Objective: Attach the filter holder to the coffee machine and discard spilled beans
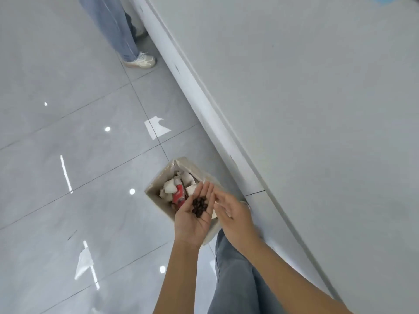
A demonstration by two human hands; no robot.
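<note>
Several dark coffee beans [199,206] lie in the cupped palm of my left hand [192,219], which is held palm up over a cardboard waste box [156,182] on the floor. My right hand [233,214] is beside it on the right, fingers slightly apart, its fingertips close to the left palm's edge and holding nothing that I can see. The box holds crumpled white paper and a red can [178,196]. The coffee machine and filter holder are out of view.
A grey counter [317,109] with a pale edge runs diagonally along the right. Another person's legs and a light sneaker [141,61] stand at the top by the counter. Glossy grey floor tiles [68,155] spread to the left. My own trouser leg [238,279] is below the hands.
</note>
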